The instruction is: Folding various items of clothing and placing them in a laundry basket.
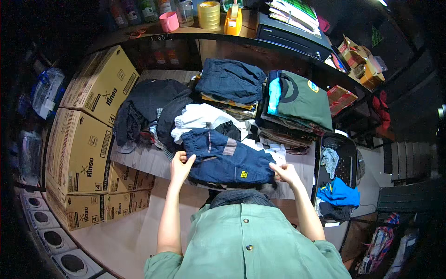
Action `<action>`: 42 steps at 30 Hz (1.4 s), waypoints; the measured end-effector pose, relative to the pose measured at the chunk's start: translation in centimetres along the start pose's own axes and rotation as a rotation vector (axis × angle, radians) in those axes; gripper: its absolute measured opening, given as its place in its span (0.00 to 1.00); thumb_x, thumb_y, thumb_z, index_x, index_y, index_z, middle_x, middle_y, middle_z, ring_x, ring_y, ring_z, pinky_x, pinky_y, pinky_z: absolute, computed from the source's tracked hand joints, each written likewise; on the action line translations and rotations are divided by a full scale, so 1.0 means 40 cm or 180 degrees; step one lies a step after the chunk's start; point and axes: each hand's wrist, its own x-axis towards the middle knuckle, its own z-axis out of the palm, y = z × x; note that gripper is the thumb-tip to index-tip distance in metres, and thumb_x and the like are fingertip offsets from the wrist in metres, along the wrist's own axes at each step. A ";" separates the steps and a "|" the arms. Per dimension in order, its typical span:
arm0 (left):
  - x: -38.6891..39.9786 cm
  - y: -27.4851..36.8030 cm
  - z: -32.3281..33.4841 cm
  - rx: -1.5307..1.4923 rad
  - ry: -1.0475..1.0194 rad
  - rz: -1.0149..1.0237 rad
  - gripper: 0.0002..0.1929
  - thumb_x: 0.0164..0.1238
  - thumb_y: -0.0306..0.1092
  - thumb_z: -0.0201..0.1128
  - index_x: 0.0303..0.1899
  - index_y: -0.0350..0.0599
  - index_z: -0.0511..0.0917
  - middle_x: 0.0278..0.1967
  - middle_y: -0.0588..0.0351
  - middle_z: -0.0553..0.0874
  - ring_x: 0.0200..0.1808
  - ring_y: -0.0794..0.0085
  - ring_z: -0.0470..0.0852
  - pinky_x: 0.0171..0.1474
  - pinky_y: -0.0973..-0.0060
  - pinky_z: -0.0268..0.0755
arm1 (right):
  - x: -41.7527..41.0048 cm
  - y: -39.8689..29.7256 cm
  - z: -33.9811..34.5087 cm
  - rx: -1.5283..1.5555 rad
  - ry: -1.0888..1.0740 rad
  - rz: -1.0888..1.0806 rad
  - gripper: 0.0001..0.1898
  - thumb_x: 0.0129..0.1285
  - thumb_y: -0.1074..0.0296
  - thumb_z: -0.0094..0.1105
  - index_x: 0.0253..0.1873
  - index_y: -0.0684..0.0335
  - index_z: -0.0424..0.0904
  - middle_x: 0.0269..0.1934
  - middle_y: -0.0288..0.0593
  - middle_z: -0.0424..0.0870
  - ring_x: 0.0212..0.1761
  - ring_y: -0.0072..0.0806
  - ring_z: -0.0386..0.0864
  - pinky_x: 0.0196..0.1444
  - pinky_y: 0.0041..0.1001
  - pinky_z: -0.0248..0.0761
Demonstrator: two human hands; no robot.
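Navy cloth shorts (223, 162) with a greyish-brown patch and a small yellow badge lie spread before me at the table's near edge. My left hand (182, 164) pinches their upper left corner at the waistband. At the opposite end, my right hand (285, 173) grips the edge, fingers partly hidden behind the cloth. Just behind lies a rumpled white garment (202, 117), and beside it a heap of black clothing (153, 97). Two folded piles stand at the back: one topped by dark elastic-waist shorts (230, 80), the other by a green shirt (306, 99) with a round badge.
Stacked Rinso cartons (89, 150) flank the table (139, 158) on the left. A basket (350, 157) of loose clothes stands at right. Along the rear counter are a pink mug (169, 22), a yellow tape dispenser (233, 22) and a black cash drawer (292, 38). Several front-loading machines (52, 237) line the lower left.
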 end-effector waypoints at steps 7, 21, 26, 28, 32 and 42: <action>0.002 0.092 -0.013 -0.0899 -0.0359 0.0646 0.09 0.69 0.32 0.63 0.36 0.41 0.70 0.25 0.67 0.71 0.26 0.86 0.65 0.28 0.82 0.59 | -0.020 -0.111 -0.019 0.0755 0.0353 -0.1374 0.11 0.62 0.70 0.64 0.28 0.60 0.72 0.23 0.26 0.72 0.26 0.12 0.65 0.29 0.18 0.60; 0.047 0.050 -0.033 -0.0614 -0.0213 -0.0023 0.15 0.67 0.40 0.67 0.34 0.34 0.77 0.23 0.65 0.78 0.23 0.87 0.69 0.24 0.81 0.60 | 0.069 -0.068 0.028 0.0619 0.1057 -0.1174 0.12 0.64 0.62 0.63 0.35 0.68 0.78 0.26 0.34 0.76 0.30 0.19 0.70 0.34 0.24 0.67; -0.008 0.064 -0.019 -0.1084 -0.0477 0.0523 0.12 0.71 0.36 0.62 0.42 0.34 0.78 0.37 0.61 0.82 0.38 0.83 0.76 0.43 0.81 0.70 | 0.013 -0.159 0.047 0.0251 0.0869 -0.1497 0.11 0.68 0.67 0.59 0.46 0.71 0.79 0.34 0.39 0.83 0.36 0.20 0.77 0.41 0.22 0.71; -0.018 0.121 -0.033 -0.1147 -0.0087 0.0693 0.12 0.74 0.33 0.57 0.48 0.32 0.76 0.43 0.60 0.82 0.44 0.82 0.76 0.49 0.81 0.69 | -0.052 -0.255 0.040 0.0784 0.1440 -0.2084 0.12 0.71 0.71 0.55 0.54 0.71 0.78 0.41 0.45 0.86 0.42 0.22 0.80 0.48 0.23 0.73; 0.000 0.114 -0.027 -0.0277 0.0511 0.0997 0.22 0.75 0.36 0.54 0.65 0.34 0.68 0.57 0.39 0.79 0.58 0.60 0.78 0.61 0.69 0.68 | -0.032 -0.234 0.029 0.0044 0.2168 -0.3141 0.14 0.69 0.78 0.53 0.58 0.69 0.76 0.48 0.57 0.84 0.49 0.38 0.85 0.50 0.28 0.75; -0.016 0.094 -0.003 0.0174 -0.0109 0.0195 0.30 0.67 0.48 0.63 0.60 0.31 0.73 0.49 0.32 0.83 0.52 0.47 0.82 0.54 0.62 0.73 | 0.014 -0.074 0.091 0.0310 0.0816 -0.0936 0.21 0.63 0.56 0.64 0.51 0.70 0.79 0.41 0.55 0.84 0.44 0.40 0.80 0.48 0.33 0.71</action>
